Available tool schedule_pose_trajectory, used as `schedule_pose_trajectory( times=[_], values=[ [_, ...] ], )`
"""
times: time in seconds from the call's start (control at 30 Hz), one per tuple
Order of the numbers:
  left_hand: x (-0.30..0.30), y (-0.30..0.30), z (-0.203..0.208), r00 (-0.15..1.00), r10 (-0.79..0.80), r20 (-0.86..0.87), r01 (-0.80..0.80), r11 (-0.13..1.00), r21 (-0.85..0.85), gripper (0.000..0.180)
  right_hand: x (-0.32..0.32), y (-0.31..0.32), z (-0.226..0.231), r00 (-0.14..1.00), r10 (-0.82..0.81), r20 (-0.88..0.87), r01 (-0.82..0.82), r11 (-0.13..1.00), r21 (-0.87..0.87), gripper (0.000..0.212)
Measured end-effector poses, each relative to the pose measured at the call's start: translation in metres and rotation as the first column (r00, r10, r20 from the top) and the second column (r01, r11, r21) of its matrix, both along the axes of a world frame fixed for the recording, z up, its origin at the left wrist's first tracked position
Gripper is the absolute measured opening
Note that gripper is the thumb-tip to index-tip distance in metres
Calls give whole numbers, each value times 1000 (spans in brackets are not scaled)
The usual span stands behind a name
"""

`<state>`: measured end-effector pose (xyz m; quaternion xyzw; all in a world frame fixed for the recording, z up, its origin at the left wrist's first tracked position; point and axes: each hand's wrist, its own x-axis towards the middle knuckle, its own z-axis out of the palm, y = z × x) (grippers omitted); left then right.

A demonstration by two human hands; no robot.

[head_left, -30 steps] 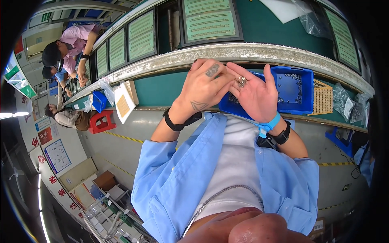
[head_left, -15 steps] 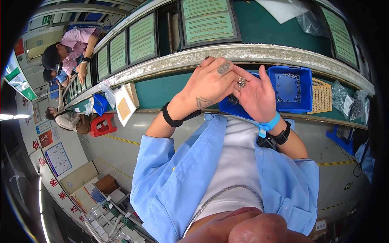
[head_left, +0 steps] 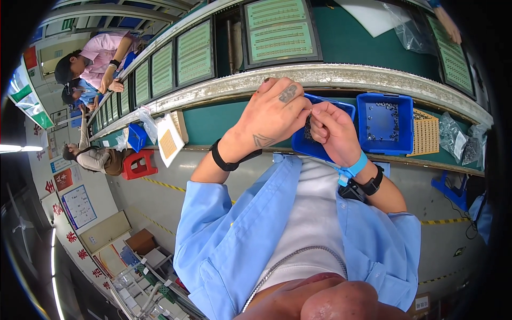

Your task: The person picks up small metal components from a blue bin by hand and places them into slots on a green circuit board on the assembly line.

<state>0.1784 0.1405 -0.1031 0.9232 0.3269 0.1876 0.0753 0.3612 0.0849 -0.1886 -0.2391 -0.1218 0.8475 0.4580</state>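
My left hand is closed, its fingers folded toward my right hand, and what its fingertips hold is hidden. Close against it, my right hand is curled with thumb and forefinger pinched together. A tiny glint of metal shows at the pinch; the small metal parts seen in that palm a moment ago are now covered by the fingers. Both hands hover at a blue bin, partly hidden, with dark small parts inside. Right of it sits a second blue bin with small shiny metal parts scattered over its floor.
Beyond a worn metal rail, framed green boards line the conveyor. A tan perforated board and clear plastic bags lie to the right. Co-workers sit along the left; another person's hand reaches in at upper right.
My right hand has gone from open, palm up with small metal parts on it, to curled and pinching. Another person's hand has appeared at the upper right. The view has shifted slightly.
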Motion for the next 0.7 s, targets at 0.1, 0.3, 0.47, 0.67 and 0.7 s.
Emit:
schedule_pose_trajectory(
  times=[0.1,0.3,0.47,0.67,0.7],
  values=[
    [2,4,3,1000,-5,19,5,1000,-23,20,2,1,2,1000,-21,22,21,1000,-5,14],
    [3,58,2,993,99,66,-102,994,39,13,16,-4,16,999,-24,34,25,999,-25,23],
    [5,108,-26,983,174,55,-180,973,142,9,21,-11,18,1000,29,9,-29,999,-34,28],
    [-5,138,-59,990,137,-10,-132,966,223,11,12,-7,2,999,46,-19,-47,998,-40,28],
    [-5,139,-61,989,142,-34,-130,964,230,11,12,-6,0,999,44,-20,-45,998,-40,28]
  ],
)
